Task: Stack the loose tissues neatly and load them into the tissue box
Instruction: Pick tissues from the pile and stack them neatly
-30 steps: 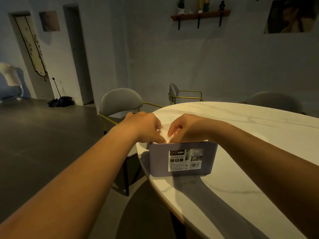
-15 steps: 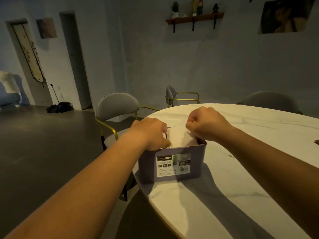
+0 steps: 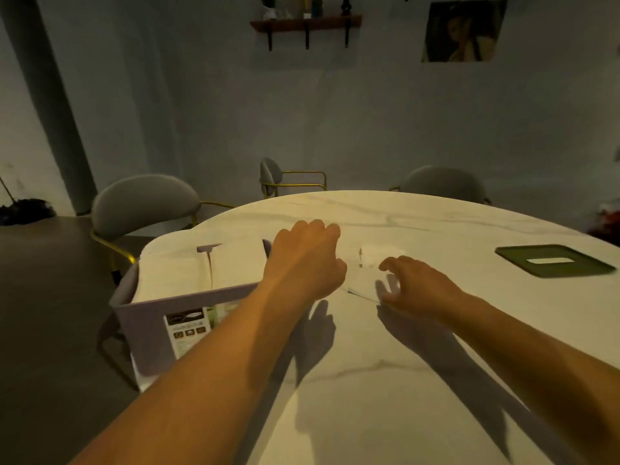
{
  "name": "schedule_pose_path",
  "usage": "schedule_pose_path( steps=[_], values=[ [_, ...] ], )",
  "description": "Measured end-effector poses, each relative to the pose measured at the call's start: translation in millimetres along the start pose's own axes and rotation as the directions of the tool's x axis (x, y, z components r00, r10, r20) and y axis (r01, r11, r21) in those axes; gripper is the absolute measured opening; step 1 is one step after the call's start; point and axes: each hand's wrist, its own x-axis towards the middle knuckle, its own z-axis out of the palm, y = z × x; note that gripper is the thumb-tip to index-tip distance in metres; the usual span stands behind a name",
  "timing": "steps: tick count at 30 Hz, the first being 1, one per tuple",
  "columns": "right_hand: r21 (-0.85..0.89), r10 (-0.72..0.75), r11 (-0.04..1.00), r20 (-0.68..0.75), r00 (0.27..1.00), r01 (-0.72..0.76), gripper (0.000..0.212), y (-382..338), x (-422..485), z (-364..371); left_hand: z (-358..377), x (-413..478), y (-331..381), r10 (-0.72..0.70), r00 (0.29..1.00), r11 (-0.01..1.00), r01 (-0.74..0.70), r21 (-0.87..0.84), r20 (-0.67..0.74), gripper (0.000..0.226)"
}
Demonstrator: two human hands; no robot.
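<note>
Half a second ago both fists were pressing down inside the tissue box [image 3: 147,327]. Now the box is sitting at the left edge of the surface [image 3: 385,380], and both hands are out of it and further right. A white stack of tissues [image 3: 181,273] is filling the box to its rim. The left hand [image 3: 305,260] is hovering over the box's right end. The right hand [image 3: 409,286] is spreading wide with bent fingers over a loose tissue [image 3: 369,268], which is lying flat on the surface just right of the box. A dark green lid [image 3: 553,261] with a pale slot is now showing, well apart at the right.

A dark bundle [image 3: 23,211] is lying on the floor at far left. Three grey chairs are standing round the surface's far side, and a shelf [image 3: 305,23] and a picture [image 3: 463,30] are hanging on the wall.

The left forearm is covering part of the box's label. The left fingertips are hidden behind the knuckles, so I cannot tell whether that hand is holding anything. The loose tissue is blurring into the pale surface.
</note>
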Motion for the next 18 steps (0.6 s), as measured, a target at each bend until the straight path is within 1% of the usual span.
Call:
schedule_pose_path(
  steps=[2, 3, 5, 6, 8, 11, 14, 16, 18],
  values=[
    [-0.004, -0.001, 1.0, 0.026, 1.0, 0.001, 0.05, 13.0, -2.7, 9.8, 12.9, 5.6, 14.6, 0.058, 0.998, 0.998, -0.057, 0.04, -0.018, 0.043],
    [-0.004, -0.001, 1.0, 0.02, 1.0, 0.001, 0.047, 17.7, -3.2, 14.0, 21.7, 7.5, 21.1, 0.07, 0.997, 0.997, -0.07, 0.038, -0.012, 0.042],
    [-0.017, -0.017, 1.0, -0.043, 0.999, 0.017, 0.04, 21.2, -2.5, 20.3, 37.6, 8.7, 29.5, 0.072, 0.997, 0.997, -0.072, 0.015, 0.032, 0.042],
    [-0.023, -0.027, 0.999, -0.074, 0.997, 0.025, 0.041, 22.2, -1.1, 22.6, 45.9, 8.9, 32.0, 0.064, 0.997, 0.998, -0.064, 0.007, 0.053, 0.042],
    [-0.017, -0.046, 0.999, -0.11, 0.993, 0.044, 0.043, 25.4, 3.0, 25.8, 63.4, 9.0, 33.8, 0.032, 0.996, 0.999, -0.031, -0.019, 0.081, 0.04],
    [-0.01, -0.055, 0.998, -0.123, 0.991, 0.054, 0.046, 29.5, 7.8, 27.9, 87.8, 5.2, 30.3, -0.019, 0.996, 0.998, 0.024, -0.057, 0.087, 0.038],
    [-0.042, -0.064, 0.997, -0.119, 0.991, 0.059, 0.048, 34.7, 12.9, 31.0, 102.5, 7.1, 25.4, -0.113, 0.988, 0.981, 0.127, -0.144, 0.1, 0.041],
    [-0.012, -0.066, 0.998, -0.128, 0.99, 0.065, 0.048, 36.4, 14.3, 32.6, 105.3, 10.1, 23.9, -0.131, 0.987, 0.974, 0.146, -0.171, 0.098, 0.041],
    [0.027, -0.067, 0.997, -0.132, 0.989, 0.071, 0.046, 39.3, 14.2, 34.3, 105.7, 11.6, 29.3, -0.136, 0.988, 0.97, 0.149, -0.192, 0.079, 0.035]
  ],
)
